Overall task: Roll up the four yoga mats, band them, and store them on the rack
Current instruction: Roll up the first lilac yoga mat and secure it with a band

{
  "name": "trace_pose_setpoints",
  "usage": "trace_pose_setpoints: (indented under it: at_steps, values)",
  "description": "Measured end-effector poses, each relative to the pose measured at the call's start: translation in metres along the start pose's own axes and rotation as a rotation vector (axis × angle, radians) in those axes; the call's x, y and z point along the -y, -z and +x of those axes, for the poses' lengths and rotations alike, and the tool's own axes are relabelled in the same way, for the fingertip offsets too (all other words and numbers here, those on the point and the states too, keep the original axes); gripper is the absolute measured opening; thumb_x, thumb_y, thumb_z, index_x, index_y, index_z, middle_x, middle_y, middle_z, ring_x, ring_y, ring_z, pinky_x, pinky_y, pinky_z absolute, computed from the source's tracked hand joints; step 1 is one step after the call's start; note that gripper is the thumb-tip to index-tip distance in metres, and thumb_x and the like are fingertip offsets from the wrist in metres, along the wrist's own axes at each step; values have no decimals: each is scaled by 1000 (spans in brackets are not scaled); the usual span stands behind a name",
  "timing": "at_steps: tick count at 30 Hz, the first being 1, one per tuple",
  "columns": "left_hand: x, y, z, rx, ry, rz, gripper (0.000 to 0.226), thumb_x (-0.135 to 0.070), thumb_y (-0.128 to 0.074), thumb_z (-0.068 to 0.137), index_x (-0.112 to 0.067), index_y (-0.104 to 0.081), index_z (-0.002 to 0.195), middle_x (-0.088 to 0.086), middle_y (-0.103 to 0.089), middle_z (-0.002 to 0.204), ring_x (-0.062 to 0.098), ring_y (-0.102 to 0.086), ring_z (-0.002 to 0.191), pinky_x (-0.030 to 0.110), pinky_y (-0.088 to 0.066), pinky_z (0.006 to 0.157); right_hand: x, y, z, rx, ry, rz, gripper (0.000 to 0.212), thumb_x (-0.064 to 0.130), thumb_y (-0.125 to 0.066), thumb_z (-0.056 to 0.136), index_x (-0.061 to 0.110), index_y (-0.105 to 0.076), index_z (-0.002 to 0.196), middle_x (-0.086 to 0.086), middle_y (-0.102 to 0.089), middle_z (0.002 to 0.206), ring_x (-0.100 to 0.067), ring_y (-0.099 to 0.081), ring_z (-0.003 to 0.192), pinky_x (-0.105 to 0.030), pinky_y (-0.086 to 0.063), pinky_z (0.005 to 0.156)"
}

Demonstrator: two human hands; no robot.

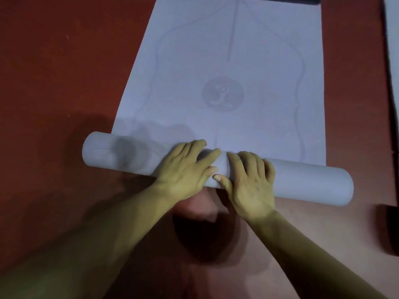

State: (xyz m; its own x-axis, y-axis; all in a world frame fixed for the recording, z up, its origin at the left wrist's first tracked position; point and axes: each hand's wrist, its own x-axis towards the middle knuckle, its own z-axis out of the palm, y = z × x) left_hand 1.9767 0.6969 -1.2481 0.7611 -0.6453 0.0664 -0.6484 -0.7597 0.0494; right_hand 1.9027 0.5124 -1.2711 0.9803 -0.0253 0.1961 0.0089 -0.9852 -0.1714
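Observation:
A pale lilac yoga mat (233, 67) lies flat on the red floor and stretches away from me; a round emblem is printed at its middle. Its near end is wound into a thick roll (306, 182) that lies across the view. My left hand (187, 169) presses flat on the roll's middle, fingers spread over the top. My right hand (250, 180) lies flat beside it, thumb on the near side of the roll. The two hands almost touch.
A second pale mat's edge (394, 50) runs along the right border. A dark object (388, 229) sits on the floor at the right, near me. A dark strip (280, 0) crosses the mat's far end. Red floor (54, 72) surrounds the mat.

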Motion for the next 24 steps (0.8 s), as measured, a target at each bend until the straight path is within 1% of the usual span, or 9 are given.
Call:
trace_pose_setpoints:
  at_steps: [3, 5, 9, 12, 16, 18, 21, 22, 24]
  values:
    - [3, -3, -2, 61, -55, 88, 49, -43, -40, 98, -21, -60, 137, 17, -60, 127, 35, -59, 117, 47, -47, 104, 0, -2, 6, -42, 8, -6, 66, 61, -42, 99, 9, -62, 135, -12, -62, 127, -36, -58, 122, -51, -36, 105]
    - [10, -6, 4, 90, -98, 124, 49, -44, -38, 98, -23, -58, 139, 15, -60, 129, 34, -58, 117, 47, -46, 102, 0, -3, 6, -58, -9, -13, 66, 60, -44, 99, 9, -62, 135, -14, -62, 130, -37, -57, 125, -51, -36, 106]
    - [15, -15, 16, 73, -71, 95, 49, -44, -38, 96, -25, -58, 137, 12, -61, 126, 32, -59, 111, 48, -48, 98, -1, -6, 14, -88, -70, 40, 64, 62, -49, 97, 13, -61, 137, -14, -57, 135, -36, -51, 130, -50, -32, 107]
    - [20, -18, 20, 25, -81, 68, 46, -43, -39, 96, -25, -60, 133, 11, -62, 123, 31, -60, 107, 46, -48, 94, -6, -5, 16, -77, 25, 22, 63, 63, -52, 97, 13, -65, 132, -10, -61, 131, -34, -55, 125, -48, -35, 105]
    - [22, -12, 26, -10, -70, 29, 46, -41, -38, 98, -23, -63, 132, 9, -65, 119, 29, -63, 102, 45, -50, 92, -14, -4, 19, -73, 94, -28, 64, 60, -52, 97, 9, -66, 132, -13, -64, 128, -36, -60, 119, -48, -41, 101]
    - [24, -10, 29, -49, -51, 12, 46, -40, -38, 100, -19, -63, 132, 8, -66, 118, 29, -63, 106, 44, -47, 95, -16, -5, 27, -88, 112, -38, 63, 59, -50, 98, 9, -67, 131, -14, -65, 126, -37, -61, 115, -48, -43, 97]
    - [26, -10, 26, -84, -19, -14, 47, -43, -41, 100, -17, -61, 134, 10, -63, 125, 32, -58, 118, 45, -43, 100, -19, -3, 38, -82, 113, -37, 61, 58, -48, 100, 9, -67, 131, -13, -65, 123, -36, -62, 113, -47, -43, 96]
    - [26, -10, 22, -68, -8, -1, 49, -45, -41, 100, -17, -60, 135, 11, -61, 127, 33, -57, 120, 47, -43, 100, -19, -2, 41, -71, 111, -36, 62, 58, -47, 100, 9, -67, 131, -13, -66, 123, -36, -62, 113, -46, -43, 96]
    - [27, -11, 17, -21, -14, 37, 52, -50, -40, 100, -19, -60, 136, 13, -61, 129, 35, -58, 117, 48, -45, 97, -18, -1, 45, -60, 100, -34, 62, 59, -46, 100, 10, -67, 131, -12, -66, 123, -35, -62, 113, -46, -42, 96]
